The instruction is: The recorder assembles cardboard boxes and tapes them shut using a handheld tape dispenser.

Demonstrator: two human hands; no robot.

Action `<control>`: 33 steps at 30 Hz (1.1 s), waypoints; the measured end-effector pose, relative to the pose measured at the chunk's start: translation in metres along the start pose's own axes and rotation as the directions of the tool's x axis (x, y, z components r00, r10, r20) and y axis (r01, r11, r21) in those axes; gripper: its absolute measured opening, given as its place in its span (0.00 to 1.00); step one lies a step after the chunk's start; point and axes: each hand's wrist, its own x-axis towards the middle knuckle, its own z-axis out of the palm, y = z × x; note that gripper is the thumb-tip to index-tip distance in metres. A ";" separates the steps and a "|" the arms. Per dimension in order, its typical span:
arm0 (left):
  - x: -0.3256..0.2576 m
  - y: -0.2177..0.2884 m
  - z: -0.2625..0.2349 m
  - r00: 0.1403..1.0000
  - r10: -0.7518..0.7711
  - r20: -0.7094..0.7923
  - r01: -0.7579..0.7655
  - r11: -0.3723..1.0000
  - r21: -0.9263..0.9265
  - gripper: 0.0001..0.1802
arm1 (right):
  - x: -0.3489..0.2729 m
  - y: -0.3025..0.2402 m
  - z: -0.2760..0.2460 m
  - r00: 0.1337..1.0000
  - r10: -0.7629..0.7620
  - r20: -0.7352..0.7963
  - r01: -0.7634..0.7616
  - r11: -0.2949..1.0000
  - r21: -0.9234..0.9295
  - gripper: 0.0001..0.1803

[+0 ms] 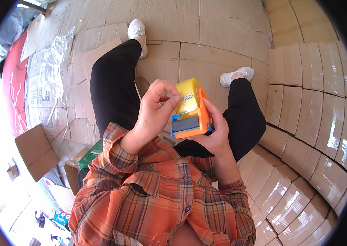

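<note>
Head view: the person sits on flattened brown cardboard sheets (222, 28) with legs spread, holding an orange and yellow plastic handheld tape dispenser (190, 117) in front of the chest, above the lap. The right hand (214, 133) is wrapped under and around the dispenser's orange body, closed on it and carrying its weight. The left hand (154, 112) comes over from the other side, thumb and forefinger pinched at the yellow upper part, by the small patterned patch there; whether they hold a loose tape end or only touch the plastic cannot be told. Stacked rows of taped cardboard cartons (308, 123) curve round on the right, and a small green box (93, 153) lies by the left knee.

As a judgement: the dispenser's cutting edge likely sits near the pinching fingers, so a slip of the left thumb could nick it. If tape is being pulled, it could fold back and stick to itself. The one-hand hold underneath looks firm, yet a hard tug from the left could twist the dispenser loose
</note>
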 end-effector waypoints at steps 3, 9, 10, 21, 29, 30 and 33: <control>0.004 -0.007 -0.003 0.959 0.278 0.048 -0.279 0.903 0.326 0.04 | -0.001 0.001 0.001 0.986 0.145 0.078 -0.162 0.932 0.323 0.49; 0.002 -0.013 0.005 0.998 -0.029 0.055 0.037 0.988 -0.152 0.03 | 0.000 -0.005 -0.002 0.910 0.308 0.277 -0.413 0.618 0.669 0.44; 0.002 -0.011 0.005 0.998 -0.032 0.055 0.040 0.987 -0.156 0.03 | -0.004 -0.002 -0.004 0.874 0.366 0.319 -0.475 0.512 0.716 0.40; 0.010 -0.004 -0.005 0.926 -0.369 0.084 0.379 0.905 -0.195 0.04 | -0.009 0.000 0.003 0.749 0.427 0.506 -0.537 -0.056 0.842 0.31; -0.012 -0.004 -0.012 0.962 -0.263 0.078 0.269 0.960 -0.072 0.04 | -0.043 -0.001 0.019 0.755 0.428 0.498 -0.595 0.127 0.793 0.35; -0.014 -0.006 -0.013 0.962 -0.254 0.098 0.262 0.962 -0.074 0.04 | -0.045 -0.003 0.019 0.742 0.456 0.492 -0.617 0.174 0.768 0.36; -0.024 -0.003 -0.014 0.947 -0.295 0.130 0.308 0.948 -0.087 0.03 | -0.051 -0.004 0.019 0.745 0.453 0.489 -0.632 0.246 0.735 0.39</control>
